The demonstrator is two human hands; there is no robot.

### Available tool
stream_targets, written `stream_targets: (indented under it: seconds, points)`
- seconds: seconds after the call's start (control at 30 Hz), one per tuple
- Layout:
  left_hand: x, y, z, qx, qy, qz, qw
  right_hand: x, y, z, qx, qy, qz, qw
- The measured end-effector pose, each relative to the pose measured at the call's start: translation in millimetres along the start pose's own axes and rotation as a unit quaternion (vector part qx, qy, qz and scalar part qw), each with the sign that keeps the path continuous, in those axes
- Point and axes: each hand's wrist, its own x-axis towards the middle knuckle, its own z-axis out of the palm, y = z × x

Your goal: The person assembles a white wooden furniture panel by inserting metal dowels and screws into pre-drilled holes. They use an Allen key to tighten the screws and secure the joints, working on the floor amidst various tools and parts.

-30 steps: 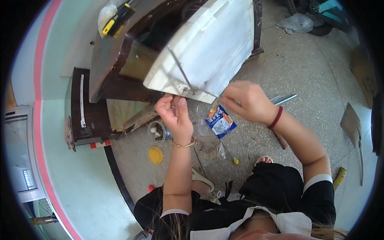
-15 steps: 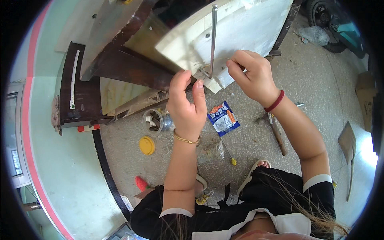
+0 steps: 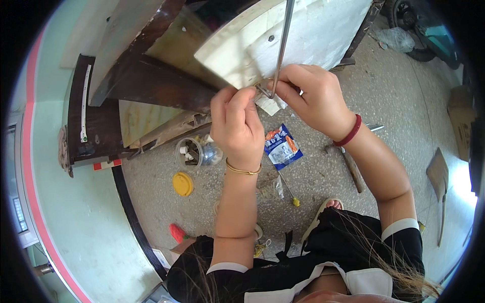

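Observation:
A long L-shaped hex key (image 3: 284, 45) stands upright, its bent end by the lower edge of a pale curved panel (image 3: 227, 58). My right hand (image 3: 316, 98) is closed in a pinch right beside the key's bend; what the fingertips hold is hidden. Just left of the bend, my left hand (image 3: 237, 123) has its thumb and fingers pressed together. Whatever lies between them is too small to make out. Below the panel's edge shows a small white piece (image 3: 272, 106).
Dark wooden furniture (image 3: 156, 83) rises at the left. On the floor lie a clear tub (image 3: 190, 153) of small parts, its yellow lid (image 3: 183, 184), a blue packet (image 3: 284, 146), a hammer (image 3: 352, 171) and a yellow-handled screwdriver (image 3: 295, 201). A dustpan-like tool (image 3: 437, 177) lies far right.
My left hand has closed from an open curl and come nearer the key's bend. The right hand has moved left to the bend. The key's upper end now leans further right.

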Motion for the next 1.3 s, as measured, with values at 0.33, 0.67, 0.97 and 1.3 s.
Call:
stream_targets:
  seconds: [0.33,0.67,0.97,1.3]
  points:
    - [-10.2,13.2,15.1,-0.330,0.120,-0.264,0.899,-6.3,-18.2,9.7,0.278,0.004,0.319,0.906]
    - [-5.4,7.7,10.5,-0.386,0.075,-0.316,0.864,-20.5,-23.7,41.5,0.433,0.044,0.389,0.812]
    - [27.7,-13.3,-10.5,-0.265,-0.127,-0.255,0.921,-26.6,-30.1,56.4,0.513,0.018,0.428,0.744]
    - [56.0,-37.5,-30.1,-0.302,-0.280,-0.245,0.878,-14.7,-26.7,46.3,0.407,-0.097,0.386,0.822]
